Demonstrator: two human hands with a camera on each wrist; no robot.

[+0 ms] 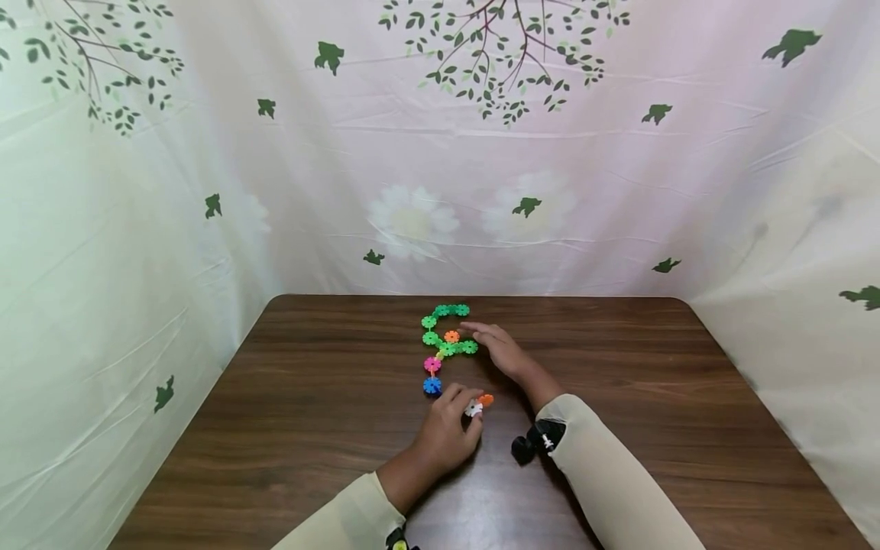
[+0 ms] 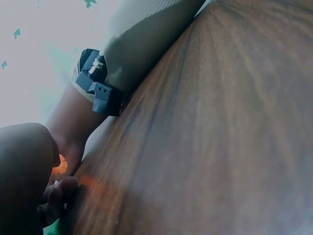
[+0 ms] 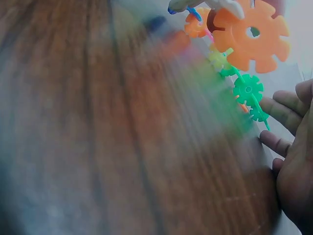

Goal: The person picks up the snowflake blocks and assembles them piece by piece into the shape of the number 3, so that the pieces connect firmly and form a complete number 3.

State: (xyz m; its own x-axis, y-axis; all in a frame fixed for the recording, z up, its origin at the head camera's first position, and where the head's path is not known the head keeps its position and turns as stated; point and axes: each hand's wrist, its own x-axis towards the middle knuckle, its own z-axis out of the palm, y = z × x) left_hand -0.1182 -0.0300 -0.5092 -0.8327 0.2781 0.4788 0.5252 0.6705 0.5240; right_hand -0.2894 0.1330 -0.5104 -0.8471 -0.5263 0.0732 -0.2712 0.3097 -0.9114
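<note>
My left hand [image 1: 443, 435] pinches a white notched disc [image 1: 473, 409] that is joined to an orange notched disc [image 1: 486, 399], just above the table. A bent chain of linked flower-shaped discs lies ahead of it: green discs [image 1: 430, 338] at the far end, a pink disc [image 1: 431, 364] and a blue disc [image 1: 432, 385] at the near end. The left fingertips are close to the blue one. With fingers extended, my right hand [image 1: 505, 353] rests beside the chain's green part. Another orange disc [image 1: 451, 336] sits inside the green curve. In the right wrist view, the held orange disc [image 3: 252, 36] looms large.
A brown wood-grain table [image 1: 309, 397] carries everything. Behind and at both sides hangs a pale curtain [image 1: 309, 168] printed with leaves and flowers. Black wrist devices [image 1: 539, 439] are strapped over the sleeves.
</note>
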